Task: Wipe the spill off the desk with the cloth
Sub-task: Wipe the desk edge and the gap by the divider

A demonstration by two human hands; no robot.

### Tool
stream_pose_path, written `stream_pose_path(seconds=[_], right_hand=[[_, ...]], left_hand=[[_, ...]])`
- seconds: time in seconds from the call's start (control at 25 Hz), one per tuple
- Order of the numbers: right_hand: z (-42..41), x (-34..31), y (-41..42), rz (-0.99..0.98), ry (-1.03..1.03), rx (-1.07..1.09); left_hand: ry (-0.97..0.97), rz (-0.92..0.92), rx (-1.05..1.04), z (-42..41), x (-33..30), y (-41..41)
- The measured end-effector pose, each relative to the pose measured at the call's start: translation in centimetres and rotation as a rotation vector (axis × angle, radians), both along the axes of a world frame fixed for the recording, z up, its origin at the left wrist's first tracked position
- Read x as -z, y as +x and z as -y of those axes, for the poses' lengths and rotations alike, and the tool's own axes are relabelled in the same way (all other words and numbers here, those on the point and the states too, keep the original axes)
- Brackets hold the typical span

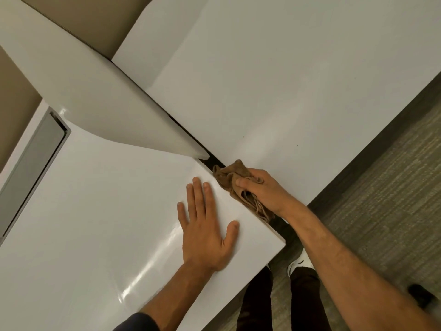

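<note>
Cloth (235, 181): brown, soft, crumpled into a loose wad with folds and a trailing hem. It sits at the seam where two white desk tops meet, bunched over the dark gap (216, 161) between them, with its lower tail hanging along the near desk's edge.

Right hand (260, 189): fingers curled over the wad, thumb pressed across the top, gripping the cloth against the far desk (286, 80). Forearm bare, running down to the lower right.

Left hand (206, 225): flat, palm down, fingers straight and slightly spread, resting on the near desk (95, 211), just beside the cloth but not touching it. A dark sleeve (138, 322) shows at the bottom edge.

Spill: none can be made out on either surface; two tiny dark specks on the far desk only.

Desk surfaces: smooth, glossy white, hard-edged, the near one streaked with light reflections. A white divider panel (95, 91) with a rounded end stands along the seam, stopping just short of the cloth.

Recessed slot (33, 170): long, rectangular, grey-lined, set in the near desk at far left; contents cannot be seen.

Below: grey ribbed carpet (381, 211), dark trouser legs (257, 302), a white shoe (300, 261), and a blurred dark object (421, 296) on the floor at lower right.
</note>
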State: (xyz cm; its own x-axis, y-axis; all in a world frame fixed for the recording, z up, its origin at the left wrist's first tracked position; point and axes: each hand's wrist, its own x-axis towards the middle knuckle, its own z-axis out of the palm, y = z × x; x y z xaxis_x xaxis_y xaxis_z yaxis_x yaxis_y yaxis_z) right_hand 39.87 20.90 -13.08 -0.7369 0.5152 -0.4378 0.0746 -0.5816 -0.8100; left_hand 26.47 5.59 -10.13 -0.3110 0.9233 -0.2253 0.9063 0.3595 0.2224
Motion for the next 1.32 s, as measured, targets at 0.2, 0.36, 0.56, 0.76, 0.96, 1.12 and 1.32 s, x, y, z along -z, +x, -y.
stream_pose_path(seconds=[0.2, 0.36, 0.56, 0.76, 0.96, 1.12, 1.32], right_hand=[[1.7, 0.6, 2.2, -0.059, -0.046, 0.033], [1.6, 0.8, 3.5, 0.001, -0.021, 0.025], [-0.2, -1.3, 1.6, -0.011, 0.055, 0.132], [0.3, -2.1, -2.3, 0.009, 0.097, 0.053], [0.7, -1.9, -1.4, -0.012, 0.005, 0.087], [1.2, -1.6, -0.5, -0.028, -0.037, 0.139], [1.7, -1.1, 0.9, -0.042, -0.056, 0.134]], left_hand=[[0.001, -0.009, 0.006, 0.1, 0.0, -0.1], [0.001, -0.004, 0.000, 0.1, 0.2, 0.0], [-0.007, 0.010, -0.008, 0.0, -0.1, 0.1], [-0.015, 0.015, -0.012, -0.2, -0.7, 0.5], [-0.033, 0.001, -0.006, -0.3, -0.8, 0.5], [-0.029, 0.001, -0.004, -0.3, -0.8, 0.4], [-0.032, -0.005, 0.010, -0.1, -0.5, 0.2]])
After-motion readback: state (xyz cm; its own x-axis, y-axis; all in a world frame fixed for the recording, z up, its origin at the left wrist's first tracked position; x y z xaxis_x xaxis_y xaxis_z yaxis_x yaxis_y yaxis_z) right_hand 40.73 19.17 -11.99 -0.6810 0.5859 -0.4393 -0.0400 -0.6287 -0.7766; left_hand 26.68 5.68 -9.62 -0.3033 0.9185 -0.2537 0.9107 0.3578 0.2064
